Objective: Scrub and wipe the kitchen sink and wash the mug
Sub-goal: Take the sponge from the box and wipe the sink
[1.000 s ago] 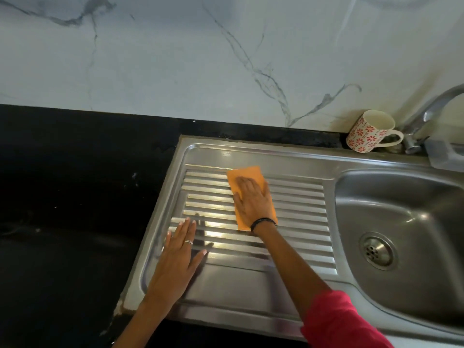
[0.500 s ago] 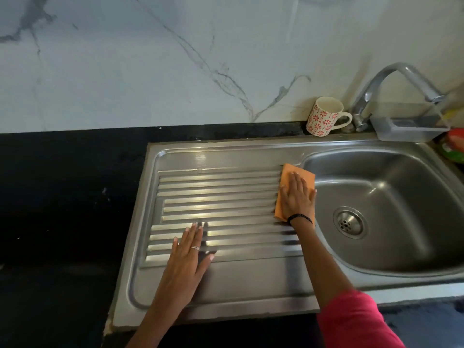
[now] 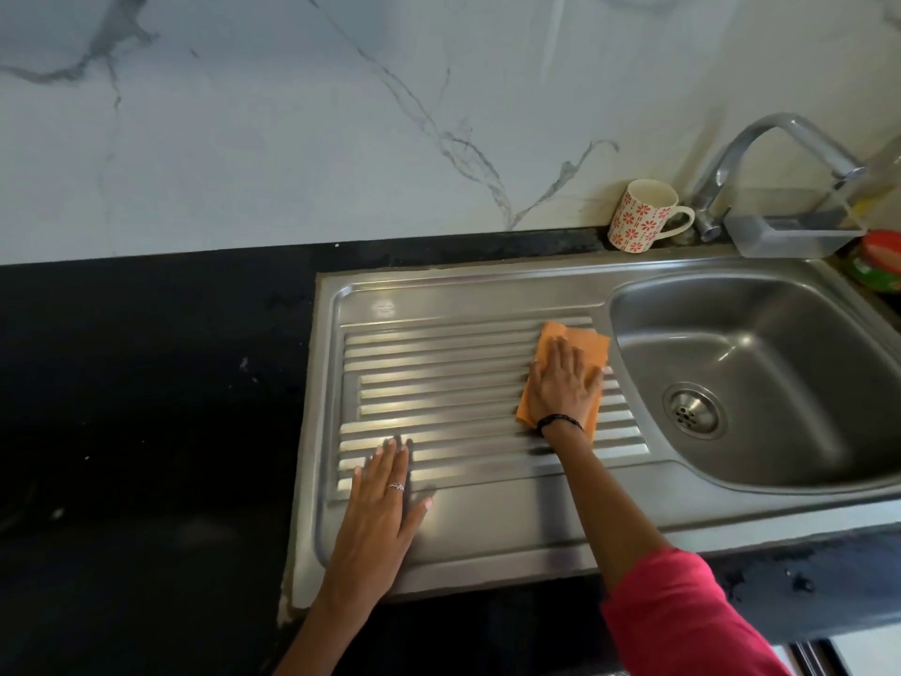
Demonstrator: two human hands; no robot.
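A steel sink (image 3: 780, 485) with a ribbed drainboard (image 3: 439, 383) on its left is set into a black counter. My right hand (image 3: 563, 383) lies flat on an orange cloth (image 3: 585, 340), pressing it on the ribs at the drainboard's right end, beside the basin. My left hand (image 3: 380, 509) rests flat with fingers spread on the drainboard's front left part, holding nothing. A white mug with red flowers (image 3: 641, 214) stands upright on the back ledge, left of the tap (image 3: 780, 139).
A grey plastic tray (image 3: 790, 236) sits behind the basin under the tap's spout. A red and green item (image 3: 877, 261) shows at the right edge. The black counter (image 3: 146, 407) stretches to the left. A marble wall rises behind.
My right hand slid the orange cloth from the drainboard's middle to its right end by the basin, then slightly back left. The left hand stayed in place.
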